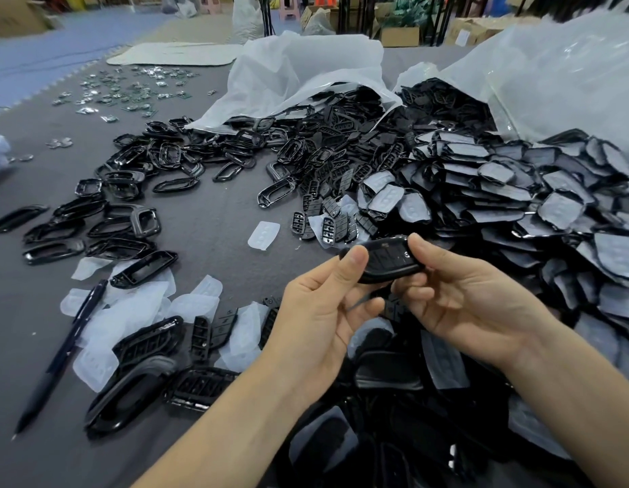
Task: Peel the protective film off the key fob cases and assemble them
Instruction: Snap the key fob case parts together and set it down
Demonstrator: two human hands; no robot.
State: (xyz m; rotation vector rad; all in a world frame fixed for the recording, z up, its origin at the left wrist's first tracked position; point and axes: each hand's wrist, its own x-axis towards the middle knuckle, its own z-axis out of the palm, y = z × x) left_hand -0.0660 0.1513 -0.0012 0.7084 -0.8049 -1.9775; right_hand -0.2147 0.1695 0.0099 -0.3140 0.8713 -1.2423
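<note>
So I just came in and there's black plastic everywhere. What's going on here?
A person holds one black key fob case above the grey table, the left hand pinching one end and the right hand gripping the other. To the right lies a heap of film-covered shells. To the left are loose black frames and loose film pieces, with a pen alongside. White bags spill more parts behind.

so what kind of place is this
Probably an assembly workshop or warehouse: heaps of black plastic key fob shells spill from white plastic sacks onto a grey mat, with brown cardboard boxes behind.
</note>
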